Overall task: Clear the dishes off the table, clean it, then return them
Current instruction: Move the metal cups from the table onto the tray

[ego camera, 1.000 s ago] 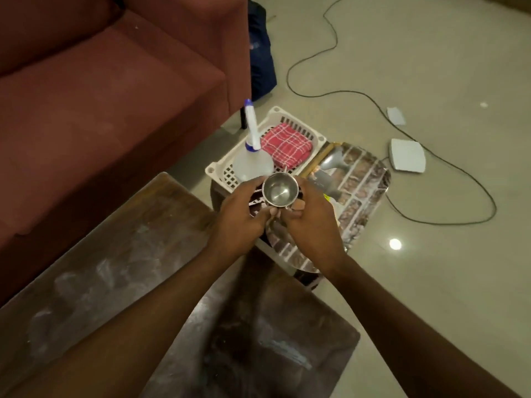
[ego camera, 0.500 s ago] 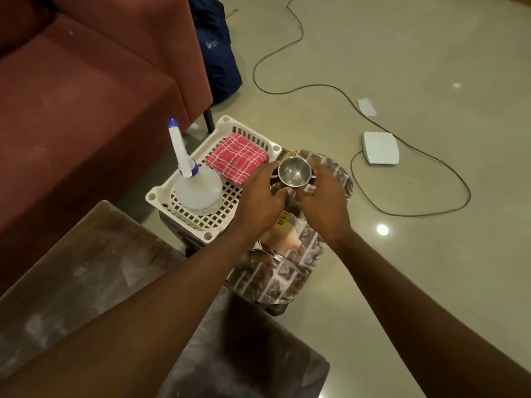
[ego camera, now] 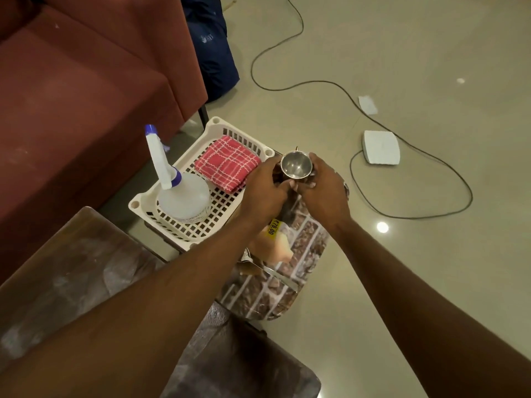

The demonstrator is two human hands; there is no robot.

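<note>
Since a second ago, both hands have carried the steel cup (ego camera: 296, 166) away from the spray bottle (ego camera: 184, 196) to the far right corner of the basket (ego camera: 216, 122). Over the last half second it has hardly shifted at all.

From my remote seat I see the left hand (ego camera: 264, 192) and the right hand (ego camera: 323, 193) closed round the cup from either side, fingers curled at its lower part and thumbs meeting near its base. The cup is upright, mouth toward the camera, shiny inside with nothing in it that I can see. It is held above the far end of the brick-patterned tray (ego camera: 309, 248), just beside the basket's corner. I cannot tell whether its base touches anything, because the fingers hide it.

Inside the basket, the spray bottle stands at the near end with its nozzle pointing up, and a folded red checked cloth (ego camera: 228, 166) lies at the far end. On the tray, a steel utensil (ego camera: 283, 280) lies partly under my left forearm, and a yellow price sticker (ego camera: 272, 227) shows near the wrist.

At the lower left is the wooden table (ego camera: 71, 268), its top streaked with pale smears. Behind the basket is a red sofa (ego camera: 80, 90), with a blue bag (ego camera: 214, 56) beside it. A black cable (ego camera: 324, 82) loops across the floor to a white box (ego camera: 380, 150).
</note>
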